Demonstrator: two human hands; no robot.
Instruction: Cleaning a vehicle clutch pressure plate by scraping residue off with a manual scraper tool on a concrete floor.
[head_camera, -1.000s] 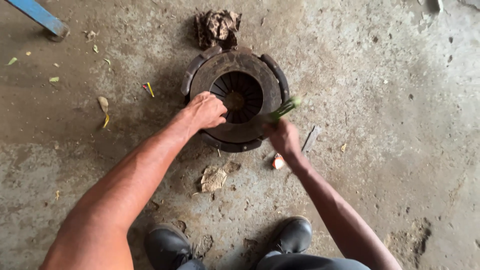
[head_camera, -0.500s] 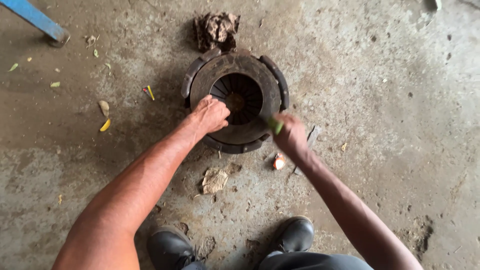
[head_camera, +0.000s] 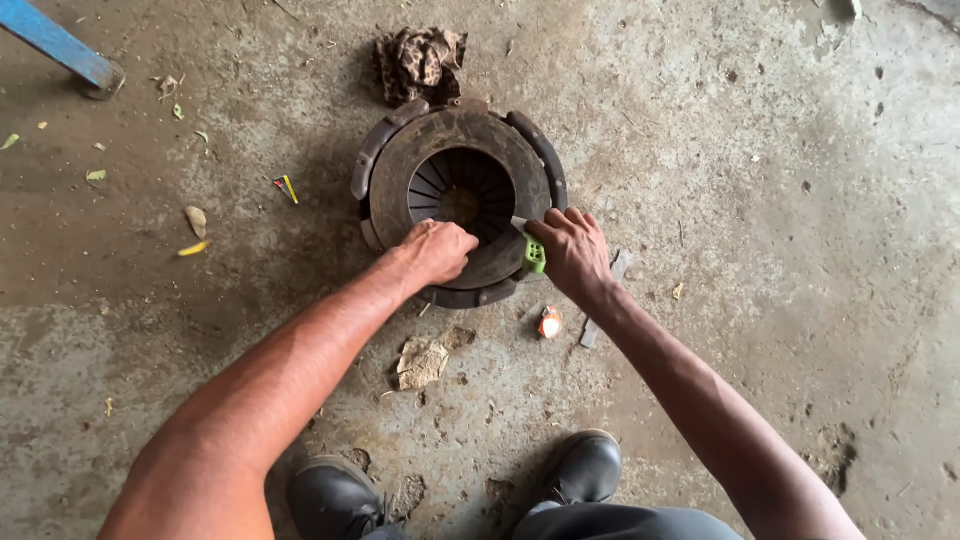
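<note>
- While pressed on the near rim of the clutch pressure plate (head_camera: 458, 195), left hand (head_camera: 437, 250) curled into a loose fist, fingers together, knuckles down on the rusty metal face; nothing visibly clamped inside it.
- Right hand (head_camera: 573, 250) closed around a green-handled tool (head_camera: 535, 255), fingers wrapped tight on the handle; grey metal tip poking out toward the plate's central opening, tool kind too small to tell.
- Right hand resting at the plate's right near edge, just beside the left hand, small gap between them.
- Clutch pressure plate lying flat on the concrete floor (head_camera: 760, 180), upper centre of view, round, rust-brown, with radial spring fingers visible in the dark middle hole and a darker outer housing ring around it.
- Crumpled dirty rag (head_camera: 420, 62) touching the plate's far edge.
- Small orange-and-white object (head_camera: 550, 322) on the floor just below the right wrist; thin grey metal strip (head_camera: 600, 305) beside it, partly under the forearm.
- Scrap of crumpled brown paper (head_camera: 422, 362) on the floor near the plate, between the forearms.
- Yellow-and-red small stick (head_camera: 286, 187) left of the plate, apart from it.
- Blue metal bar (head_camera: 60, 45) at top left corner, well apart.
- Two black shoes (head_camera: 585, 465) at bottom edge, toes toward the plate.
</note>
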